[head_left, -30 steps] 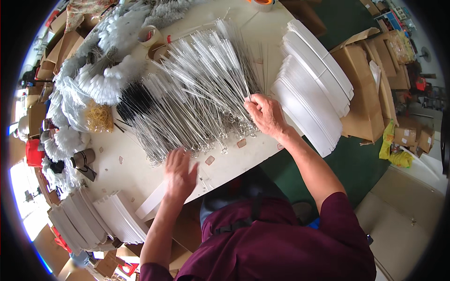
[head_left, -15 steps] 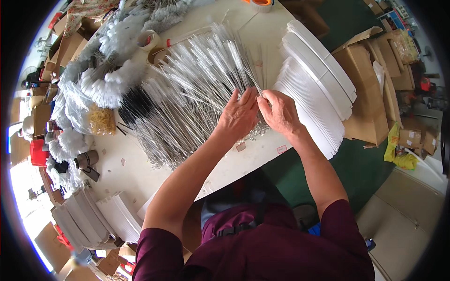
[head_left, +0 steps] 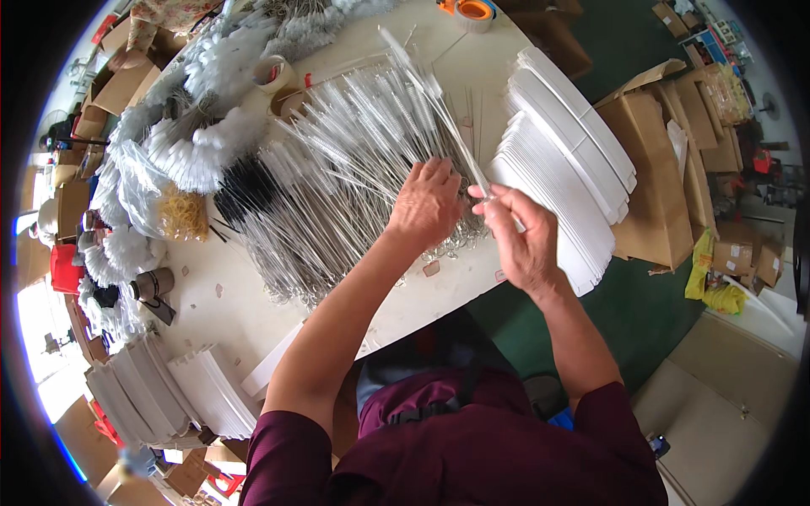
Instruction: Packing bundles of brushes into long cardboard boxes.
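Note:
A wide row of straw brushes (head_left: 363, 105), with white bristles and thin wire stems, lies on the table. My right hand (head_left: 527, 240) pinches a few of these brushes (head_left: 462, 142) by their lower ends, at the right side of the row. Their bristle ends point away from me, tilted to the left. My left hand (head_left: 426, 207) rests on the row, palm down, its bent fingers closed over wire stems. Its fingertips are partly hidden. Looped stem ends (head_left: 456, 243) show along the near edge, and black-bristled brushes (head_left: 245, 181) lie at the left.
Stacked white folded strips (head_left: 553, 181) stand right of the brushes, with a cardboard box (head_left: 645, 177) beyond. Bundles of white brushes (head_left: 190, 152), a bag of yellow bands (head_left: 181, 218) and a flask (head_left: 154, 285) sit left. Tape rolls (head_left: 272, 74) lie at the back.
My right hand has drawn back toward me and slightly right, lifting a few brushes off the row. The left hand stays on the row, its fingers more bent.

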`<act>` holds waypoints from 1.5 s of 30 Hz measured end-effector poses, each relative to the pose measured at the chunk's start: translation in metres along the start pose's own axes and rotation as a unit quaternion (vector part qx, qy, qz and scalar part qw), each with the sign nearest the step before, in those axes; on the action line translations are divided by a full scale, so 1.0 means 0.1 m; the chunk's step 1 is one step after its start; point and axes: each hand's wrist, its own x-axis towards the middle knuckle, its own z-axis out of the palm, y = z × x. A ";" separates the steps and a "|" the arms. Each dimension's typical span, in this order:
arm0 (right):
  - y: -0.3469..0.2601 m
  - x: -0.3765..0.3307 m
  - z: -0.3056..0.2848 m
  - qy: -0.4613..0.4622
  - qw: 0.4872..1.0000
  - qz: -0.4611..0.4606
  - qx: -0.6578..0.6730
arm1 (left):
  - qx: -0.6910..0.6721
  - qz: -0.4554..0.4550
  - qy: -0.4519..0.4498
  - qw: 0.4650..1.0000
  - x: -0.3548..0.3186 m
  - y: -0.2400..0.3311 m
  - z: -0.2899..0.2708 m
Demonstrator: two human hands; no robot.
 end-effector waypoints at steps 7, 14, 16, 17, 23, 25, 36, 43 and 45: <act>0.23 -0.46 0.37 -0.051 0.992 -0.084 -0.084 | -0.599 -0.308 -0.009 0.739 -0.59 0.03 -0.24; 0.08 -0.72 0.70 -0.149 0.960 -0.099 -0.216 | -0.708 -0.315 -0.037 0.632 -1.04 0.07 -0.07; 0.04 -0.81 0.78 -0.186 0.930 -0.088 -0.305 | -0.656 -0.314 -0.061 0.683 -1.04 0.06 -0.11; 0.05 -0.86 0.80 -0.218 0.913 -0.084 -0.334 | -0.630 -0.310 -0.067 0.709 -1.06 0.07 -0.14; -0.22 -1.03 0.88 -0.314 0.894 -0.034 -0.317 | -0.660 -0.369 0.006 0.654 -1.26 -0.02 0.04; -0.24 -1.01 0.84 -0.235 0.942 -0.027 -0.239 | -0.673 -0.388 0.004 0.629 -1.34 -0.09 -0.01; 0.26 -0.46 0.95 -0.041 0.872 0.297 0.388 | -0.714 -0.306 -0.111 0.620 -1.72 0.17 -0.28; 0.14 -0.47 1.05 0.101 0.795 0.365 0.475 | -0.772 -0.300 -0.125 0.547 -2.07 0.20 -0.09; 0.14 -0.47 1.08 0.115 0.792 0.364 0.476 | -0.780 -0.303 -0.137 0.530 -2.10 0.22 -0.08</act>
